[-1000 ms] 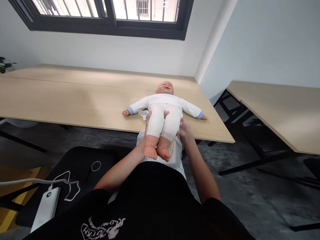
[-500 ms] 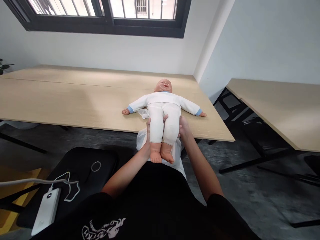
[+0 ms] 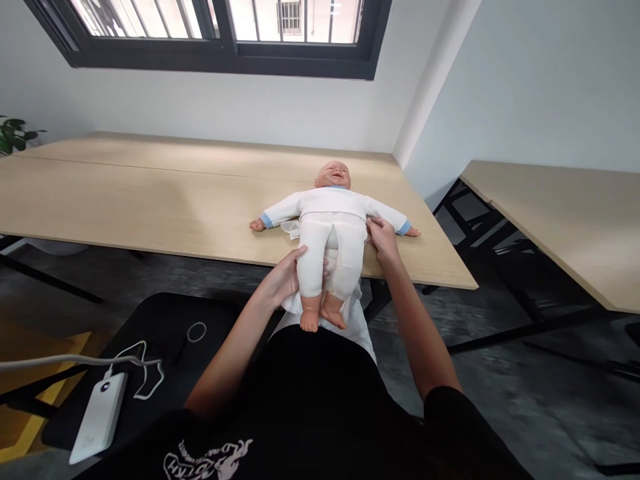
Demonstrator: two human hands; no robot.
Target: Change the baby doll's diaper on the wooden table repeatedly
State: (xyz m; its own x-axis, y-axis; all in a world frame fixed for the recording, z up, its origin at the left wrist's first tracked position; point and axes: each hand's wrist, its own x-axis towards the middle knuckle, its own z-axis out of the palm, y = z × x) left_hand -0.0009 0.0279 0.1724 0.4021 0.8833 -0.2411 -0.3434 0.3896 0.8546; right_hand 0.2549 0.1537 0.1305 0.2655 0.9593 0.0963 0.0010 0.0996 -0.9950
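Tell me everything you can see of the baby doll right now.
The baby doll lies on its back near the front edge of the wooden table, head toward the wall, arms spread sideways. It has a bare plastic-looking head, hands and feet, and wears a white top with blue cuffs and white trousers. Its legs stick out past the table edge. The left hand holds one lower leg; the right hand rests at its hip. White cloth shows beneath it.

left hand point(image 3: 281, 280) cups doll point(image 3: 330, 230) leg; right hand point(image 3: 383, 238) at hip.
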